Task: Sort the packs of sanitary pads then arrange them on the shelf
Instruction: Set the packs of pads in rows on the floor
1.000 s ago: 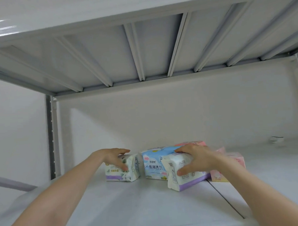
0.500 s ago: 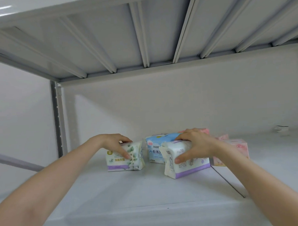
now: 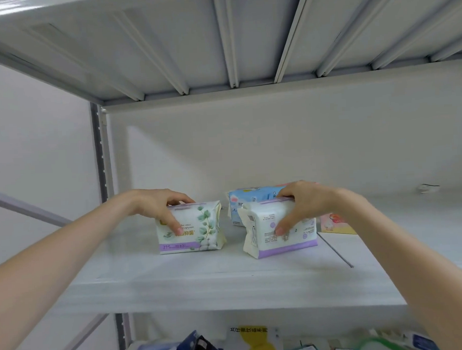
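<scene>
Two white packs with purple bands stand on the white shelf point(image 3: 176, 280). My left hand point(image 3: 157, 207) grips the top of the leaf-printed pack point(image 3: 198, 234), thumb down its front face. My right hand point(image 3: 302, 203) holds the second white pack point(image 3: 269, 236), which shows its back and is turned at an angle, thumb pressed on its face. Behind the right hand stands a light blue pack point(image 3: 241, 200), partly hidden. A pink pack point(image 3: 332, 223) peeks out to the right of my right wrist.
The ribbed underside of the upper shelf point(image 3: 232, 42) hangs close overhead. A grey upright post point(image 3: 100, 154) stands at the left. On the shelf below lie several mixed packs point(image 3: 248, 343). A small white object point(image 3: 427, 188) sits at the back right.
The view has tilted down, showing the lower shelf. Both packs have come forward on the shelf, and the gap between them has widened. Both hands keep their hold.
</scene>
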Action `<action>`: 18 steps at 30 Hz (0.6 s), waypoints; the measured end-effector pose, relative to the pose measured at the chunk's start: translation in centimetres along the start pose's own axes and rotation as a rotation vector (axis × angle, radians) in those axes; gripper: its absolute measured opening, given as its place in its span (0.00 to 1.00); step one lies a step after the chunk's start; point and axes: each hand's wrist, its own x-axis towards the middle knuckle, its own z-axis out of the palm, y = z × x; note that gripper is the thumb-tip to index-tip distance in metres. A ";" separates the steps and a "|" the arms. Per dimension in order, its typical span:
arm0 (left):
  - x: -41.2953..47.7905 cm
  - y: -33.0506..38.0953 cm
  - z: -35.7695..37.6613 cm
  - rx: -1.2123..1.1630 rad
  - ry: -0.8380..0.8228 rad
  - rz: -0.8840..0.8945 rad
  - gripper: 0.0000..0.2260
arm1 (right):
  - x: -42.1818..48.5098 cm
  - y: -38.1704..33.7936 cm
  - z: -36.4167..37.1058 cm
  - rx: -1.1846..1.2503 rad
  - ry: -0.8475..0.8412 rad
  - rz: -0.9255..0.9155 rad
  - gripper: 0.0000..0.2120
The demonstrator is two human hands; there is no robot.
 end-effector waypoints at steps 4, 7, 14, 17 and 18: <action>-1.9 0.0 1.0 -0.085 0.075 0.019 0.29 | -1.0 -0.4 0.3 0.051 0.045 0.000 0.28; -3.5 0.1 1.8 -0.154 0.138 0.026 0.28 | -1.7 -0.5 0.8 0.104 0.112 0.001 0.28; -7.4 1.6 4.3 -0.316 0.360 0.016 0.26 | -3.6 -1.1 1.9 0.153 0.311 -0.002 0.34; -9.1 2.6 5.5 -0.402 0.486 0.017 0.27 | -5.1 -1.4 2.0 0.244 0.368 0.005 0.36; -9.7 3.1 5.9 -0.435 0.529 0.019 0.28 | -5.7 -1.6 2.0 0.283 0.388 0.013 0.36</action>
